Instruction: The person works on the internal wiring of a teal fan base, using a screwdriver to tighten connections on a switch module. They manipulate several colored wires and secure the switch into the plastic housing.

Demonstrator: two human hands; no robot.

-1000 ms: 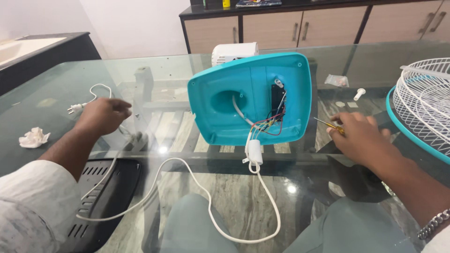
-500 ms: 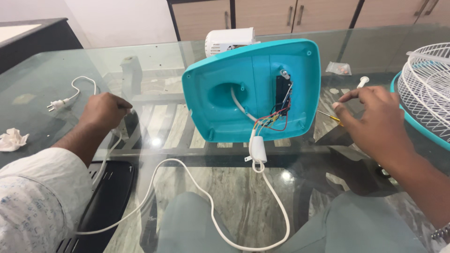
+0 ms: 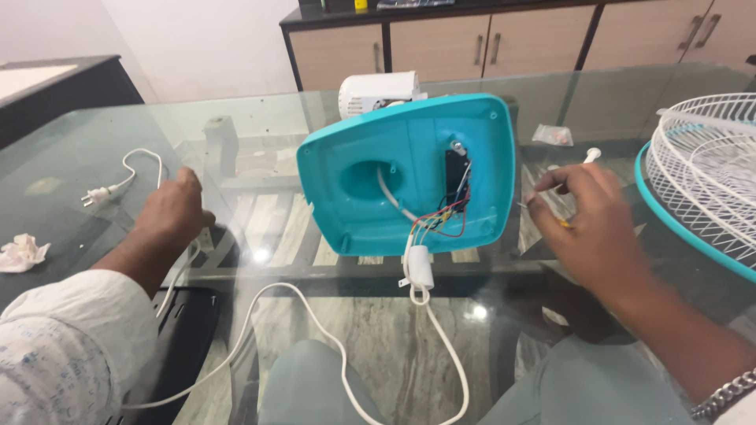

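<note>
A crumpled white tissue [image 3: 22,253] lies at nine o'clock on the clear glass table [image 3: 260,126], partly cut off by the frame edge. Just past it, a white two-pin plug [image 3: 94,194] ends a long white power cord [image 3: 260,311], which loops under the left hand [image 3: 175,214]. That hand rests knuckles-up on the glass over the cord, fingers curled together; whether they grip the cord cannot be told, since the palm hides it.

At the centre, toward twelve o'clock, a turquoise plastic fan base [image 3: 409,175] stands tilted on edge, underside facing the viewer, with a round hole and a dark slot spilling red, yellow and blue wires [image 3: 441,222]. A white cylindrical motor housing [image 3: 379,92] peeks out behind it, mostly hidden.

At three o'clock the right hand [image 3: 594,228] hovers beside the base, fingers pinched on a thin yellow-handled tool [image 3: 564,223] that is nearly all covered. A white wire fan guard [image 3: 705,177] with a turquoise rim is cut off at the far right
</note>
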